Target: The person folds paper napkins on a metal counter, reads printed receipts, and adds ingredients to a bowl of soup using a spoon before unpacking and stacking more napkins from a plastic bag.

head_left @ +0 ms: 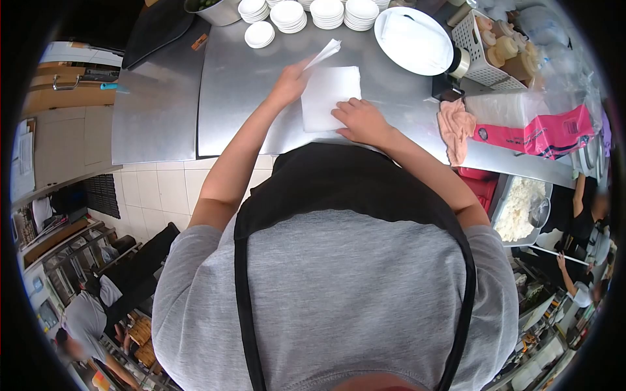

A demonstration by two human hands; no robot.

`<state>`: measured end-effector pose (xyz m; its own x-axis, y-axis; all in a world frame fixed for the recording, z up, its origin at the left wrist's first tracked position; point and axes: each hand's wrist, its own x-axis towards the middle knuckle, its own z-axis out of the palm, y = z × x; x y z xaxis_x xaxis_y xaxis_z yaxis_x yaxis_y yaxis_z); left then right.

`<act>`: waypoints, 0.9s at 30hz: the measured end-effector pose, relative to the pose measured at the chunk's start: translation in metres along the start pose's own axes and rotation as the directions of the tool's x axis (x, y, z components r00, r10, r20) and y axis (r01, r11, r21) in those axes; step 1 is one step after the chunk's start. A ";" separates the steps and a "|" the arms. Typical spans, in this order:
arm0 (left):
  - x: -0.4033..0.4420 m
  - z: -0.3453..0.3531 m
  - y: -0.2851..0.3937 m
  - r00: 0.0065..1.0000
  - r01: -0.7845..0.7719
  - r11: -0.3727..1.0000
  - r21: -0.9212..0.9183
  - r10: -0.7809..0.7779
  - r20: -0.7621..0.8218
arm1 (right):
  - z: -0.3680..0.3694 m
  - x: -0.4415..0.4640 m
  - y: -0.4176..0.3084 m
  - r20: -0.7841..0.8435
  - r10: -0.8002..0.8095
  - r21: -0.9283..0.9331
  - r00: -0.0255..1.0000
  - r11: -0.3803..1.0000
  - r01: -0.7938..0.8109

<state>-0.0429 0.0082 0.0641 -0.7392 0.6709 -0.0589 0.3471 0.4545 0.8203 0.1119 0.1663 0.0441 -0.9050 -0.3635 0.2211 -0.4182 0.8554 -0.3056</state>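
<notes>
My left hand [291,85] is closed around a folded piece of white paper [324,53], which sticks up beyond the fingers and tilts to the right. Just beside it, a squarish white paper sheet or stack [330,88] lies on the steel counter [251,85]. My right hand [365,122] rests on the near right part of that paper, fingers spread over its edge. How many sheets lie there I cannot tell.
Stacks of small white dishes [288,15] line the back. A white oval plate [417,40] bears more white paper. To the right are a white basket [490,68] of bottles, a pink cloth [454,129], a pink plastic package [554,133] and a rice tub [521,208]. Other people work nearby.
</notes>
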 end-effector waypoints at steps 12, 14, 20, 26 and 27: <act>-0.001 -0.001 -0.005 0.998 -0.031 1.000 0.001 0.031 -0.060 | 0.000 -0.002 0.006 0.032 0.066 0.049 0.997 0.996 -0.068; 0.000 -0.003 -0.008 0.998 -0.012 1.000 0.001 0.012 -0.058 | 0.005 0.000 0.010 -0.065 0.044 0.088 0.997 0.995 -0.038; 0.001 -0.006 -0.007 0.998 0.009 1.000 -0.002 -0.009 -0.059 | 0.010 0.001 0.017 0.044 0.068 0.038 0.997 0.997 -0.069; 0.000 -0.015 0.002 0.992 0.048 0.998 -0.040 -0.053 -0.115 | 0.018 -0.010 0.021 -0.292 0.107 0.142 0.950 0.988 -0.068; 0.000 -0.018 0.004 0.990 0.075 0.996 -0.053 -0.081 -0.119 | 0.020 -0.007 0.025 -0.292 0.107 0.142 0.950 0.988 -0.068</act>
<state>-0.0516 -0.0004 0.0774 -0.8282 0.5575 -0.0567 0.2600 0.4719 0.8424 0.1065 0.1832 0.0166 -0.8820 -0.1459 0.4481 -0.3629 0.8170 -0.4482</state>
